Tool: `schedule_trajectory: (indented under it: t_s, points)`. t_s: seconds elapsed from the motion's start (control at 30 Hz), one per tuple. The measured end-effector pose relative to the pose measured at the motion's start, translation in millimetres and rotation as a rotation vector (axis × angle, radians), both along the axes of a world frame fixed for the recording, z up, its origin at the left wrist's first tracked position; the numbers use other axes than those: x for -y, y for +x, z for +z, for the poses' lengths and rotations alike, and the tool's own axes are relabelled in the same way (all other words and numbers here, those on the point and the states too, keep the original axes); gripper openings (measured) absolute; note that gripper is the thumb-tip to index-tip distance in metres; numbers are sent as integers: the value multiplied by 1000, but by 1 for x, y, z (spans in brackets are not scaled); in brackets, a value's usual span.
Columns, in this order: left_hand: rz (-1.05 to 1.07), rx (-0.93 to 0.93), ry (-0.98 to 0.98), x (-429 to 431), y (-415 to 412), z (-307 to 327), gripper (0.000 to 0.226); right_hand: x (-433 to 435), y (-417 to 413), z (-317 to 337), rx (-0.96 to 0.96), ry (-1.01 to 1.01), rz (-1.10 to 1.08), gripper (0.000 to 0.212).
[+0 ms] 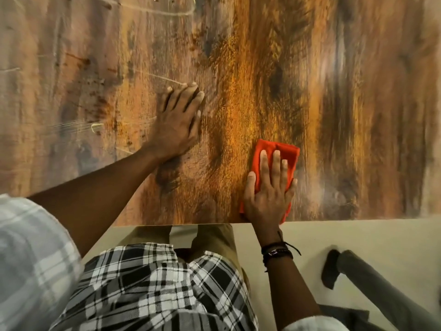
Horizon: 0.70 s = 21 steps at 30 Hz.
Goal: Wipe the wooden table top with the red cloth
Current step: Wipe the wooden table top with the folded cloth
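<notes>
1. The red cloth (pixel 285 149) lies on the wooden table top (pixel 346 91), close to the near edge and a little right of the middle of the view.
2. The cloth is bright orange-red and folded into a thick, roughly rectangular pad. A fold line runs along its far part, and its near corner reaches the table edge.
3. The right hand (pixel 269 192) lies flat on the cloth with the fingers straight and slightly spread. It presses down with the palm and does not grasp, so the grip is released. The thumb lies along the cloth's left side.
4. The left hand (pixel 177 120) rests flat on the bare wood, well apart from the cloth to the left and further from the edge. Its fingers are stretched out and hold nothing.
5. The table top has a strong grain in brown, orange and dark streaks. On the left part there are pale scratch-like marks and small dark spots.
6. Dark bracelets (pixel 276 253) go around the right wrist, and a black-and-white plaid shirt (pixel 155 283) shows below the table edge.
</notes>
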<state>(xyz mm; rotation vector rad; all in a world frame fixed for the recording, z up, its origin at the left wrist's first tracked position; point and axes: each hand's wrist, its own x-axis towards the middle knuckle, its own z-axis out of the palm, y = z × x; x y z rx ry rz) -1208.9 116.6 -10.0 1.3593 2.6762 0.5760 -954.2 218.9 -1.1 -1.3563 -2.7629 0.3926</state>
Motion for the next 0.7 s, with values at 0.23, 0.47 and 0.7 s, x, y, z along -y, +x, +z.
schedule_trajectory:
  t_s: [0.23,0.47,0.7]
  points:
    - [11,-11,-14,-1,2,1,50,72,-10,2,22,26,83,59]
    - [61,-17,36,-14,-32,17,45,80,-50,4,37,17,265,58]
    - [191,-34,-5,-27,-85,10,51,10,-183,-4,-36,62,241,57]
